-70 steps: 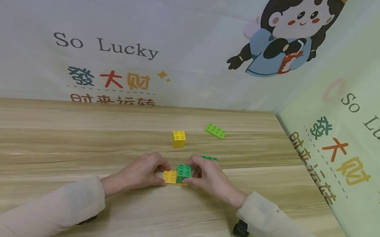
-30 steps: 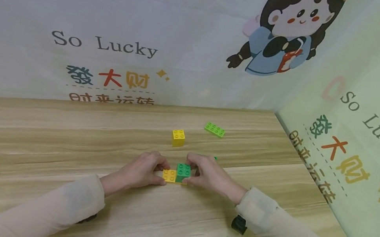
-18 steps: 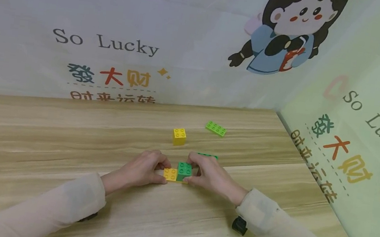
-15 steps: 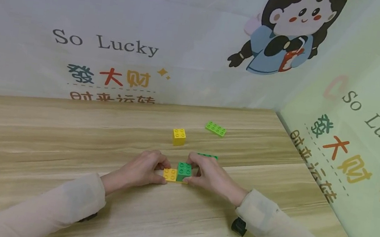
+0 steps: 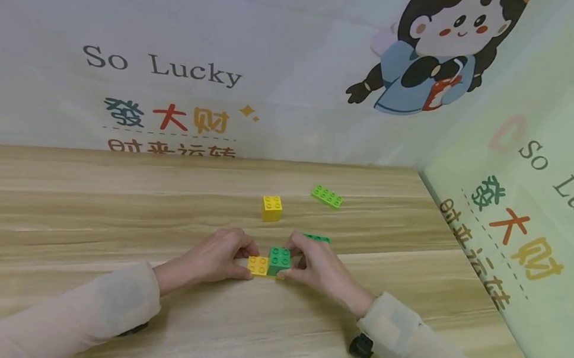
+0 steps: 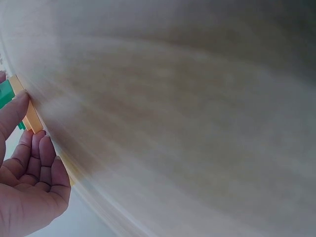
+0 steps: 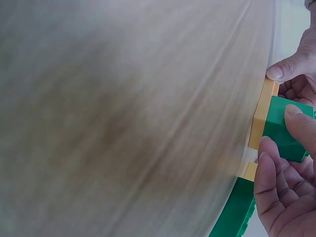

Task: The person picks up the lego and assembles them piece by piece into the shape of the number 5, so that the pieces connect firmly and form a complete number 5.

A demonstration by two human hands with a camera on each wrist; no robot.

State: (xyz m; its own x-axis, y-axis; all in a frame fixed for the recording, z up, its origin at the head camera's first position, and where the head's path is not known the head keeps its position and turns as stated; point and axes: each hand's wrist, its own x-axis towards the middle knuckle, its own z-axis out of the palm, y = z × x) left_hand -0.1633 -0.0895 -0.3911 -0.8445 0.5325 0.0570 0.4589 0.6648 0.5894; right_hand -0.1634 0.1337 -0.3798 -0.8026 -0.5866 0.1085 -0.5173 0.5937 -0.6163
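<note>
A pale wood-grain surface [image 5: 72, 224] stands before printed cartoon backdrops; at its middle the left hand [image 5: 212, 259] pinches a flat yellow plastic brick [image 5: 257, 265] lying on the surface, while the right hand [image 5: 316, 266] pinches a dark green square brick [image 5: 280, 257] seated on the yellow one's right half, with a yellow cube brick [image 5: 271, 207] and a light green flat brick [image 5: 326, 196] lying farther back

Right hand [image 5: 315, 265] has shifted slightly toward 6 o'clock, exposing more of the dark green brick [image 5: 316, 238] at its 12 o'clock side than one second ago.
</note>
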